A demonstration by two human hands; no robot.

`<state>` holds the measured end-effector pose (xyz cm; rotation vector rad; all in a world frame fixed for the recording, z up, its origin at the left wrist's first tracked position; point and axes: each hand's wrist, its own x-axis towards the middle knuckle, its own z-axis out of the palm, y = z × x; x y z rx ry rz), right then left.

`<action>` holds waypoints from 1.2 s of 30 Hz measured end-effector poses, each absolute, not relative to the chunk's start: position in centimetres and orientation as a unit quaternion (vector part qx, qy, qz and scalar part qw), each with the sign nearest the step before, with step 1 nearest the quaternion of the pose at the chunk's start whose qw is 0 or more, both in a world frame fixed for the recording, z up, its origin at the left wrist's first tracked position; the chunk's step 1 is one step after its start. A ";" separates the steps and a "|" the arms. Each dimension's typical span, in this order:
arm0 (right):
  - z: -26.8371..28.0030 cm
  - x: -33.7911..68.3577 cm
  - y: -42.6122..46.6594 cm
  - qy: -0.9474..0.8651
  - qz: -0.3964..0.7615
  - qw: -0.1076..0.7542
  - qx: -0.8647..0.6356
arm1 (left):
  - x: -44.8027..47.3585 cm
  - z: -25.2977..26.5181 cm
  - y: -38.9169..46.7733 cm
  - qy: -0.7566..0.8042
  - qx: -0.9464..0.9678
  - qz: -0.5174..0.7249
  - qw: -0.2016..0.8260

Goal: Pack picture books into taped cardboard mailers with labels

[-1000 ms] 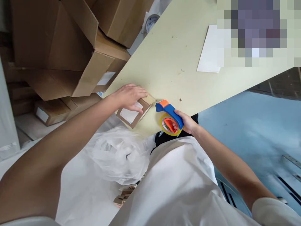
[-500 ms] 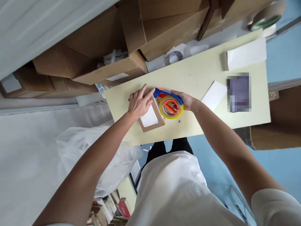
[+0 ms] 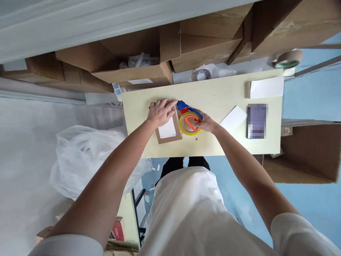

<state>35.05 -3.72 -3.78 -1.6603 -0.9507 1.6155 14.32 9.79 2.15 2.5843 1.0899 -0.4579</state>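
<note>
My left hand (image 3: 161,113) lies with fingers stretched over the upper part of a small brown cardboard box (image 3: 170,139), whose top carries a white label (image 3: 167,129). The forefinger reaches the box's upper right corner. My right hand (image 3: 207,123) is wrapped round a tape dispenser (image 3: 198,111) with a blue frame, orange-red parts and a roll of yellowish tape (image 3: 190,133). The blue head of the dispenser is at that same corner, close to my left fingertip. Whether tape is stuck to the box there, I cannot tell.
On the pale table (image 3: 149,149) are a white card (image 3: 234,118), a pixelated dark item (image 3: 257,121) and a white stack (image 3: 266,87). Behind stand open cardboard boxes (image 3: 138,73) and tape rolls (image 3: 204,74). A clear plastic bag (image 3: 82,160) hangs left; another box (image 3: 306,170) sits right.
The view has turned, so the table looks more level. The dispenser has tilted slightly in my right hand, its head still by the box's corner. My left hand stays on the box.
</note>
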 end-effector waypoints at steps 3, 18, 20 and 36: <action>-4.0 35.2 -5.6 -0.360 0.609 0.311 -0.634 | 14.2 2.0 9.8 0.378 0.898 -0.173 0.147; -3.3 23.7 -21.7 -0.261 0.577 0.355 -0.688 | 13.4 1.2 9.1 0.379 0.901 -0.153 0.147; -3.2 21.8 -21.3 -0.230 0.574 0.384 -0.686 | 13.4 1.0 9.0 0.400 0.892 -0.154 0.145; -3.0 34.9 -4.4 -0.287 0.643 0.357 -0.614 | 10.2 2.2 8.8 0.402 0.895 -0.118 0.155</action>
